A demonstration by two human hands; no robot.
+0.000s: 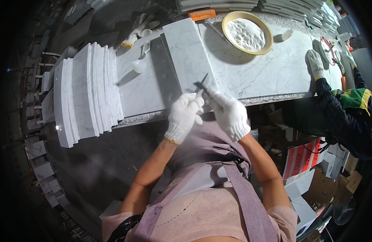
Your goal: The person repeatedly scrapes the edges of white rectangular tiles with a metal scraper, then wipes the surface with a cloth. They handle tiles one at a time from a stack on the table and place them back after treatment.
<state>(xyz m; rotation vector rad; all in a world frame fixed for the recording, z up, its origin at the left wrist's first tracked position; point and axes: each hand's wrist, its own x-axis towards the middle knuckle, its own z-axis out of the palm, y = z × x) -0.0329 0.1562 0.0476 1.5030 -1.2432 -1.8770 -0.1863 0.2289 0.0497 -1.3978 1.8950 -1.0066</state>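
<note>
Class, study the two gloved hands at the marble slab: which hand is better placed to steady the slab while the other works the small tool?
Probably the left hand: it lies nearer the marble slab's near end, while the right hand seems to grip the small tool.

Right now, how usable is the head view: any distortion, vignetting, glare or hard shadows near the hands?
Head view: strong fisheye, the bench edge bows and the corners go black. Light is even on the marble slab; the left hand and right hand are sharp, holding a small dark tool. The bowl throws a soft shadow; no glare.
</note>
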